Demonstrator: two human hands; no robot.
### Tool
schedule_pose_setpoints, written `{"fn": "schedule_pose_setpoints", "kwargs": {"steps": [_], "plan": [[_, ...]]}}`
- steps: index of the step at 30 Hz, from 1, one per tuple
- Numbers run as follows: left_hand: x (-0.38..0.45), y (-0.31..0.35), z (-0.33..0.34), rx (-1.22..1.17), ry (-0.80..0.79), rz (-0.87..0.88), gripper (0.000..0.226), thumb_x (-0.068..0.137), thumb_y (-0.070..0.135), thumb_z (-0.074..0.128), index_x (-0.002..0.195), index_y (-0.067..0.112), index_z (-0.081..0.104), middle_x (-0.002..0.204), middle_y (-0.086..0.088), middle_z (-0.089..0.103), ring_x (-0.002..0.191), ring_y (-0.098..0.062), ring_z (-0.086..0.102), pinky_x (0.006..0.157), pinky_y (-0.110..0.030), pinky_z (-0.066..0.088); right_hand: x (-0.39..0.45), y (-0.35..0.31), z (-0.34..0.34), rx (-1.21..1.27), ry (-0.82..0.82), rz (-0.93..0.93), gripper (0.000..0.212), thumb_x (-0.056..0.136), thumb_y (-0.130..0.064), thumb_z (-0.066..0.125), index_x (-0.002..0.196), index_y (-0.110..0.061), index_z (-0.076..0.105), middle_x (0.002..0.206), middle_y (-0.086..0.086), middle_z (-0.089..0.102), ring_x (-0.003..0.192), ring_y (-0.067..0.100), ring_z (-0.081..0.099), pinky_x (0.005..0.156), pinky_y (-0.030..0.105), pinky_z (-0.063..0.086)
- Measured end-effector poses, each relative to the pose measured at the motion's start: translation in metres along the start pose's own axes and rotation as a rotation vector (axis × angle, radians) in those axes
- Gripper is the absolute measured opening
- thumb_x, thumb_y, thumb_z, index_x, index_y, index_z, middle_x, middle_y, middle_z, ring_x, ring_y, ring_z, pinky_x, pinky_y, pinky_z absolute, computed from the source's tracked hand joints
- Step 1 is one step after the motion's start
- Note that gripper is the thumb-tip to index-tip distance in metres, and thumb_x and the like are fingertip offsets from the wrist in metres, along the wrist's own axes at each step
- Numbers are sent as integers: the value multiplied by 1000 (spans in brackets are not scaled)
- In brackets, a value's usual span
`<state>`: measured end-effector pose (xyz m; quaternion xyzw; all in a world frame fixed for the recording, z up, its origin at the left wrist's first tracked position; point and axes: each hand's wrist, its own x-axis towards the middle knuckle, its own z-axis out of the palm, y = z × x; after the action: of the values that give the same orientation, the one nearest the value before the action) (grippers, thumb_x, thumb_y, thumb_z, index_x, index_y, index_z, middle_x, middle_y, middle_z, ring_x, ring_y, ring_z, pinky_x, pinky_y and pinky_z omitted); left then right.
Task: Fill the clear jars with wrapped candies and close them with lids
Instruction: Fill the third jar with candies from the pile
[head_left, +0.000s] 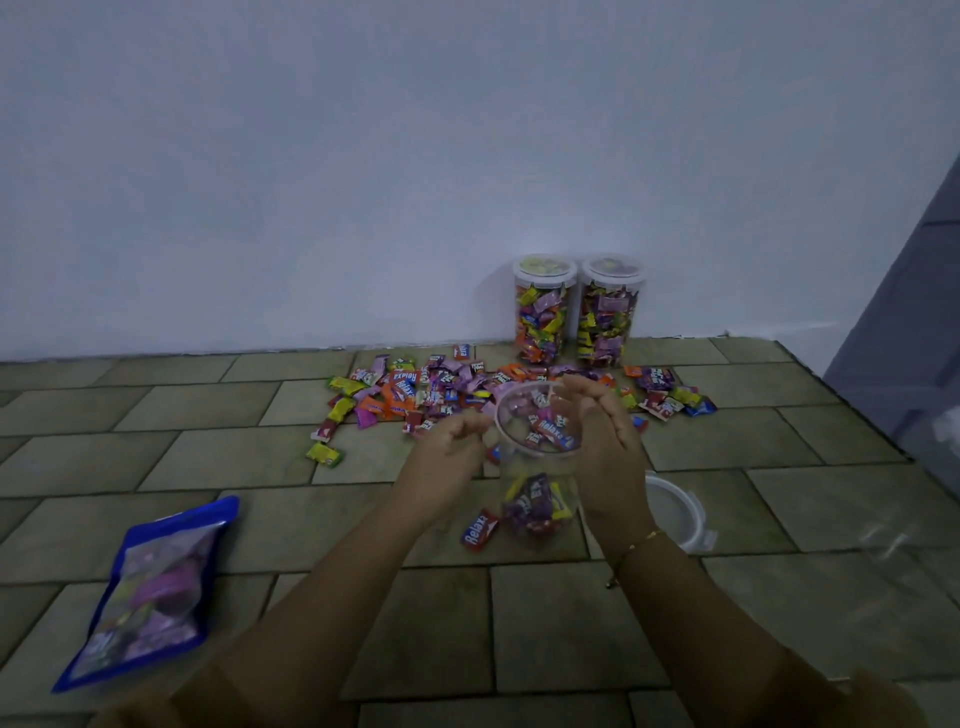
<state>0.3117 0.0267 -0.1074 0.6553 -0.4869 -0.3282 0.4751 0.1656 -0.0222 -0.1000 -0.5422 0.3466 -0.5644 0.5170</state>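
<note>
Jar (537, 467) sits between both hands so candies (467, 389) drop in easy, left hand (447, 457) loosely curled, right hand (608, 457) open-fingered beside the rim

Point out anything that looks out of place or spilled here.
Wrapped candies lie strewn loose across the tiled floor by the wall, one stray red candy beside the open jar. That fits the filling job; nothing looks damaged.
</note>
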Motion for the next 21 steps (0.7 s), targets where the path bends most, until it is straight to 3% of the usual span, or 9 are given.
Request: {"fn": "schedule_pose_setpoints", "kwargs": {"steps": [2, 4, 6, 9, 16, 17, 19, 21], "plan": [[-5, -25, -6, 332, -127, -21, 34, 81, 32, 65, 115, 34, 60, 122, 9, 55, 118, -10, 49, 99, -28, 42, 0, 2, -1, -2, -14, -18, 24, 98, -17, 37, 105, -18, 61, 107, 1, 64, 106, 16, 60, 90, 28, 48], [-11, -42, -9, 661, -223, -8, 59, 70, 58, 63, 126, 42, 52, 139, 9, 42, 133, -13, 32, 111, -39, 28, -1, 2, -1, 9, -32, -30, 26, 91, -27, 36, 100, -23, 61, 103, -3, 65, 100, 11, 61, 85, 19, 49], [-16, -49, -8, 832, -245, 18, 58, 77, 60, 60, 131, 45, 47, 150, 11, 29, 141, -12, 16, 115, -40, 14, -1, 4, -4, 21, -51, -21, 31, 87, -30, 35, 101, -21, 61, 103, 0, 66, 95, 7, 62, 82, 17, 51], [-13, -54, -10, 916, -179, 29, 51, 87, 57, 51, 136, 45, 42, 156, 9, 20, 144, -13, 7, 114, -42, 9, -1, 1, -8, 33, -95, -7, 35, 85, -30, 36, 104, -16, 61, 105, 4, 66, 92, 5, 63, 79, 16, 51], [17, -66, -13, 998, -36, 15, 51, 95, 57, 32, 143, 39, 33, 160, 2, 0, 146, -21, -5, 115, -43, 7, -6, 4, -7, 66, -147, -2, 32, 86, -43, 41, 108, -29, 60, 112, -2, 67, 106, 11, 62, 85, 21, 50], [23, -68, -13, 1001, -19, 15, 52, 96, 57, 31, 145, 39, 30, 160, 1, -2, 146, -22, -7, 116, -44, 6, -7, 5, -6, 69, -153, 25, 36, 84, -52, 45, 108, -31, 61, 113, -3, 67, 108, 10, 62, 88, 22, 49], [33, -70, -11, 995, 17, -4, 58, 96, 56, 31, 149, 37, 18, 160, -2, -6, 146, -25, -10, 116, -44, 4, -7, 8, -5, 154, -157, 104, 63, 67, -77, 55, 108, -29, 63, 112, -4, 69, 108, 7, 63, 89, 21, 50], [43, -71, -10, 996, 39, -41, 64, 96, 57, 31, 151, 34, 7, 160, -4, -9, 146, -26, -12, 117, -44, 3, -3, 12, -5, 242, -140, 131, 80, 58, -85, 55, 108, -23, 64, 109, -2, 71, 105, 9, 64, 86, 20, 52]]}}
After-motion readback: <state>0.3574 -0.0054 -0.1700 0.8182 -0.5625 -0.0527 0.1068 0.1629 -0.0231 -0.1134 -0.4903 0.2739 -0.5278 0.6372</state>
